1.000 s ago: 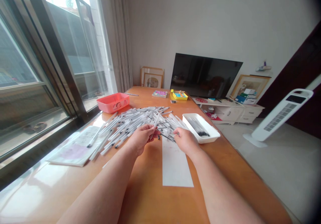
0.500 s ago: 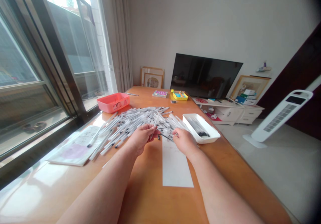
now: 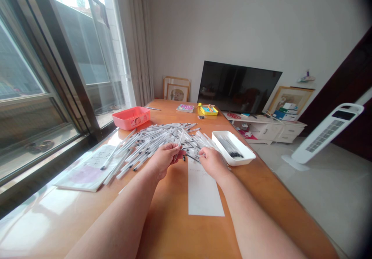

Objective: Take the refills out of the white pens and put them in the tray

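My left hand (image 3: 165, 159) is closed around a clear pen barrel (image 3: 180, 138) that points up and away from me. A short way to its right, my right hand (image 3: 213, 161) is pinched shut; what its fingertips hold is too small to make out. Between and beyond the hands lie thin dark refills (image 3: 190, 147) and a small black cap (image 3: 184, 158). A large heap of translucent pens (image 3: 151, 139), many with black ends, spreads from the middle to the left. Beneath my right hand lies a white sheet of paper (image 3: 205, 197).
A white tray (image 3: 250, 157) holding black-tipped clear pens stands to the right, near the table edge. At the back left is a pink bin (image 3: 122, 122). A booklet (image 3: 84, 175) lies left; a small book (image 3: 185, 108) and yellow box (image 3: 209, 112) sit at the far end.
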Action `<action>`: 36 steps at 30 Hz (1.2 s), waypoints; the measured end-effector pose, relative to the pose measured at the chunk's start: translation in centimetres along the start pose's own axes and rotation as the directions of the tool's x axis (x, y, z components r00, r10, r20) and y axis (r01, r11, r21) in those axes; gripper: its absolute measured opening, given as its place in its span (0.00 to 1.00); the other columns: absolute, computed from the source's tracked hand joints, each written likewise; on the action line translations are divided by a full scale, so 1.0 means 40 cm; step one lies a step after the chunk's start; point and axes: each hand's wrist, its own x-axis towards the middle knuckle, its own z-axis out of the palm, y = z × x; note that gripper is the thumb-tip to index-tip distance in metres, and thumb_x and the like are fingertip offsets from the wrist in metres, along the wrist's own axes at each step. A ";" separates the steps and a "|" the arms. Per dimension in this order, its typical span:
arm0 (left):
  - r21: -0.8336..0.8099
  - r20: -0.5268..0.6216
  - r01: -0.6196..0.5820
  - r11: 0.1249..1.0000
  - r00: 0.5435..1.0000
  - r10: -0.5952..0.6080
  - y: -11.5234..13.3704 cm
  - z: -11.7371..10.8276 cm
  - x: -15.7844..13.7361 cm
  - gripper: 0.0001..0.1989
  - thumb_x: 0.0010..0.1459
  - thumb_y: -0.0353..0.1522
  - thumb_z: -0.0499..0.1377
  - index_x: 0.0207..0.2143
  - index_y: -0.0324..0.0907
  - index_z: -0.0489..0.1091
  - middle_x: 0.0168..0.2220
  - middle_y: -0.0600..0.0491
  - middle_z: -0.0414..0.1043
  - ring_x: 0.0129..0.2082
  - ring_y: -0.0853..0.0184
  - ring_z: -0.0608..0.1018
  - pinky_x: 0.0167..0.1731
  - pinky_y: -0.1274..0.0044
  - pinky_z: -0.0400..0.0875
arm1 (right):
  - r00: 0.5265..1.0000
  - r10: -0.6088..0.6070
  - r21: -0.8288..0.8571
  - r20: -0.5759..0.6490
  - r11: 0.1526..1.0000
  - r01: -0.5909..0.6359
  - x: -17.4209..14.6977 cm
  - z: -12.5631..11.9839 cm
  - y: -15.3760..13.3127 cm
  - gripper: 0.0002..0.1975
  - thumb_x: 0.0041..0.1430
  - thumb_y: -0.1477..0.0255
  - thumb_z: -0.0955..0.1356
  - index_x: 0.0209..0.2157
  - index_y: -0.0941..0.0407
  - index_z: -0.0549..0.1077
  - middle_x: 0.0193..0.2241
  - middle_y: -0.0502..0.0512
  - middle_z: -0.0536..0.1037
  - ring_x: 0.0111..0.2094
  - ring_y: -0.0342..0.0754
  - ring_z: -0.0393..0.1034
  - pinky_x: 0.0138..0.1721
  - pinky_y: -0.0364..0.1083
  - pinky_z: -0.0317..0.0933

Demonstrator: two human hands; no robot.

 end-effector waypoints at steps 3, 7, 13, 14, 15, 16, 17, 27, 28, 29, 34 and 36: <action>-0.001 0.002 0.003 1.000 1.000 -0.003 -0.001 -0.001 0.001 0.14 0.50 0.39 0.68 0.31 0.40 0.70 0.29 0.48 0.76 0.35 0.63 0.77 0.32 0.75 0.63 | 1.000 -0.012 0.018 0.013 1.000 0.011 -0.003 0.003 -0.003 0.09 0.58 0.73 0.66 0.37 0.50 0.78 0.37 0.52 0.77 0.36 0.48 0.70 0.33 0.44 0.54; -0.006 0.008 0.015 1.000 1.000 -0.015 -0.002 -0.003 0.002 0.13 0.50 0.38 0.68 0.32 0.39 0.71 0.31 0.47 0.77 0.34 0.65 0.77 0.34 0.75 0.64 | 0.998 -0.063 0.043 0.028 0.997 0.062 -0.008 0.010 -0.011 0.11 0.57 0.73 0.65 0.38 0.49 0.78 0.37 0.52 0.76 0.34 0.47 0.70 0.33 0.44 0.54; -0.007 0.008 0.020 1.000 1.000 -0.020 -0.002 -0.003 0.003 0.14 0.50 0.39 0.69 0.33 0.39 0.72 0.32 0.46 0.77 0.33 0.66 0.76 0.34 0.75 0.64 | 0.995 -0.095 0.044 0.021 0.995 0.094 -0.010 0.015 -0.013 0.13 0.58 0.71 0.64 0.40 0.46 0.79 0.37 0.52 0.75 0.33 0.48 0.70 0.33 0.45 0.54; -0.007 0.009 0.019 1.000 1.000 -0.019 -0.003 -0.003 0.003 0.14 0.50 0.39 0.69 0.33 0.39 0.72 0.32 0.46 0.77 0.33 0.65 0.77 0.34 0.75 0.64 | 0.995 -0.094 0.046 0.020 0.995 0.093 -0.010 0.015 -0.012 0.13 0.59 0.71 0.64 0.40 0.46 0.79 0.37 0.52 0.75 0.33 0.48 0.70 0.33 0.45 0.54; -0.008 0.011 0.017 1.000 1.000 -0.017 -0.003 -0.003 0.003 0.14 0.50 0.39 0.68 0.33 0.39 0.72 0.32 0.46 0.77 0.33 0.65 0.77 0.34 0.75 0.64 | 0.995 -0.093 0.048 0.019 0.995 0.092 -0.009 0.015 -0.012 0.13 0.58 0.72 0.64 0.40 0.46 0.79 0.37 0.52 0.75 0.34 0.48 0.70 0.33 0.45 0.54; -0.009 0.013 0.015 1.000 1.000 -0.015 -0.003 -0.003 0.002 0.14 0.50 0.39 0.68 0.33 0.39 0.72 0.32 0.46 0.77 0.34 0.65 0.77 0.33 0.75 0.64 | 0.996 -0.091 0.050 0.021 0.995 0.090 -0.009 0.014 -0.012 0.13 0.58 0.72 0.64 0.40 0.47 0.79 0.37 0.53 0.75 0.33 0.48 0.70 0.33 0.45 0.54; -0.010 0.015 0.013 1.000 1.000 -0.013 -0.003 -0.003 0.002 0.13 0.50 0.38 0.68 0.33 0.39 0.71 0.33 0.46 0.77 0.34 0.65 0.77 0.33 0.75 0.64 | 0.996 -0.089 0.051 0.023 0.995 0.088 -0.008 0.013 -0.011 0.13 0.58 0.72 0.64 0.40 0.47 0.79 0.37 0.53 0.75 0.33 0.48 0.70 0.33 0.45 0.54; 0.000 0.007 0.006 1.000 1.000 -0.006 0.003 0.002 -0.003 0.13 0.51 0.38 0.67 0.32 0.39 0.70 0.31 0.46 0.77 0.34 0.65 0.77 0.32 0.76 0.63 | 1.000 0.008 0.042 -0.010 0.999 -0.008 0.005 -0.006 0.016 0.10 0.56 0.74 0.65 0.37 0.50 0.77 0.36 0.53 0.77 0.37 0.48 0.70 0.35 0.43 0.56; -0.002 0.005 0.006 1.000 1.000 -0.006 0.003 0.002 -0.003 0.13 0.51 0.38 0.67 0.32 0.39 0.70 0.31 0.46 0.77 0.34 0.65 0.77 0.32 0.76 0.63 | 1.000 0.014 0.043 -0.005 0.999 -0.013 0.005 -0.006 0.018 0.10 0.56 0.74 0.65 0.37 0.50 0.78 0.36 0.53 0.77 0.37 0.48 0.70 0.35 0.43 0.55; -0.001 0.003 0.008 1.000 1.000 -0.008 0.004 0.002 -0.004 0.14 0.51 0.38 0.67 0.32 0.39 0.70 0.32 0.46 0.77 0.34 0.65 0.77 0.32 0.76 0.63 | 1.000 0.016 0.042 0.000 0.999 -0.016 0.006 -0.007 0.019 0.10 0.56 0.74 0.65 0.37 0.50 0.78 0.36 0.52 0.77 0.37 0.48 0.70 0.34 0.43 0.55; 0.009 -0.002 0.018 1.000 1.000 -0.018 0.005 0.002 -0.004 0.15 0.50 0.39 0.68 0.34 0.39 0.71 0.33 0.45 0.78 0.31 0.68 0.75 0.33 0.76 0.64 | 1.000 0.005 0.038 -0.007 0.999 -0.005 0.008 -0.001 0.018 0.10 0.56 0.73 0.65 0.36 0.49 0.78 0.36 0.52 0.76 0.36 0.48 0.70 0.33 0.44 0.54; 0.010 0.002 0.015 1.000 1.000 -0.015 0.004 0.002 -0.004 0.14 0.51 0.39 0.67 0.34 0.38 0.71 0.33 0.46 0.78 0.30 0.69 0.75 0.33 0.76 0.64 | 1.000 -0.016 0.041 0.000 0.999 0.016 0.007 0.004 0.014 0.10 0.56 0.72 0.66 0.36 0.49 0.79 0.36 0.52 0.75 0.34 0.48 0.69 0.32 0.44 0.54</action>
